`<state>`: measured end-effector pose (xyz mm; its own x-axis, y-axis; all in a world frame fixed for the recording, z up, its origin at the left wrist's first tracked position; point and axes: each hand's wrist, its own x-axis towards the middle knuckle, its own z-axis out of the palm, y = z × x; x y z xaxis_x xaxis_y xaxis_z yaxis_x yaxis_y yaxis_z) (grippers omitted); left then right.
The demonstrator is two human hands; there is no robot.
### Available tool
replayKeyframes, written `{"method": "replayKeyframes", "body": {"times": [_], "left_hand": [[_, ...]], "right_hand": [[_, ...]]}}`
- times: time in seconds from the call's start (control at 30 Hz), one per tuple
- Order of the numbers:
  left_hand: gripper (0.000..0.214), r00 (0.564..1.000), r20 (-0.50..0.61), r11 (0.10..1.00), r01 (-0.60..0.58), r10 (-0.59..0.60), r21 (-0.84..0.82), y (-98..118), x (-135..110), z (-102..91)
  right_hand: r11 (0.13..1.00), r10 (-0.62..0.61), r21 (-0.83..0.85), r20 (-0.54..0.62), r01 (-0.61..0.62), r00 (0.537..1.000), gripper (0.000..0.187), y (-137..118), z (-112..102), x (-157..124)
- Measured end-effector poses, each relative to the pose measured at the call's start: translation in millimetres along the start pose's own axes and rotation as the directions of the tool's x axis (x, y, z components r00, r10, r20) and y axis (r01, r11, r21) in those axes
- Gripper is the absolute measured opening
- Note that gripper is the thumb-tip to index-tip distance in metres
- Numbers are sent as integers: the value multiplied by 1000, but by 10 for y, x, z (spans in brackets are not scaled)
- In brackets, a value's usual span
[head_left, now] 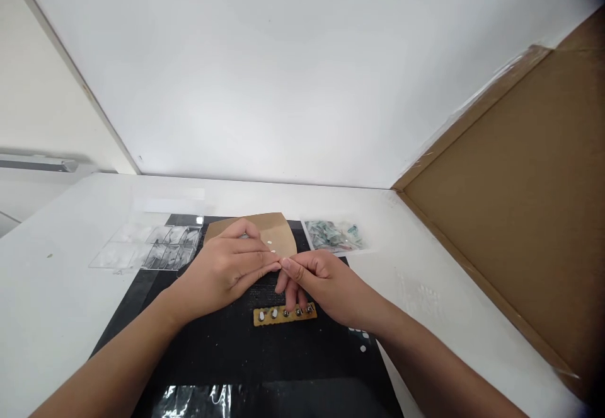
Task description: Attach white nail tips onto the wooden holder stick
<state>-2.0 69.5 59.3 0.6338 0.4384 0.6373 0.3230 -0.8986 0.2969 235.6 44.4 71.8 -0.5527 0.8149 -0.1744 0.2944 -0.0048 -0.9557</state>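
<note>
My left hand (231,263) and my right hand (316,276) meet at their fingertips above the black mat. Thumb and index finger of each are pinched together; whatever sits between them is too small or hidden to make out. Just below my right hand's lower fingers lies a yellowish strip (278,321) with a row of several round metal studs. White oval pieces stand on its two leftmost studs. Behind my hands is a brown paper sheet (278,226) with a few tiny white pieces on it, partly covered by my left hand.
A clear compartment box (172,248) with small bags stands at the left. A clear bag of greenish packets (333,235) lies at the back right. Small white pieces (363,348) rest on the mat's right side. A cardboard panel (510,197) rises at the right.
</note>
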Motion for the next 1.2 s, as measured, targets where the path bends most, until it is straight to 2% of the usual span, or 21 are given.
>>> {"method": "replayKeyframes", "body": {"times": [0.07,0.17,0.3,0.43,0.53,0.7,0.83,0.93,1.0,1.1,1.2], "left_hand": [[21,999,-39,996,11,-7,88,-51,-40,18],[19,990,-137,974,75,-46,215,-153,-95,33],[11,959,-277,930,160,-66,332,-241,-142,58],[4,954,-297,892,170,-43,419,-214,-150,85],[3,961,-271,872,177,-53,457,-163,-139,97],[8,974,-217,850,171,-69,497,-122,-135,143],[22,977,-188,858,181,-101,481,-139,-161,189],[47,987,-127,875,148,-100,461,-164,-177,206],[55,988,-111,867,149,-109,475,-177,-180,208],[36,991,-102,862,123,-84,491,-178,-179,195],[6,992,-122,862,98,-42,497,-161,-177,176]], "right_hand": [[1000,3,-22,-33,-4,999,51,35,-9,-4],[994,-48,-109,-177,29,983,41,112,-34,-1],[969,-199,-219,-406,116,892,24,252,-84,40],[935,-324,-299,-499,192,803,15,354,-129,85],[904,-393,-363,-496,226,775,10,384,-143,100],[867,-442,-432,-440,247,782,23,401,-134,91],[841,-476,-472,-416,263,775,28,431,-126,71],[783,-562,-532,-381,323,735,36,456,-130,66],[723,-622,-603,-357,336,697,31,462,-140,69],[644,-676,-686,-303,339,672,11,461,-178,72],[600,-676,-736,-255,314,692,24,469,-238,67]]}}
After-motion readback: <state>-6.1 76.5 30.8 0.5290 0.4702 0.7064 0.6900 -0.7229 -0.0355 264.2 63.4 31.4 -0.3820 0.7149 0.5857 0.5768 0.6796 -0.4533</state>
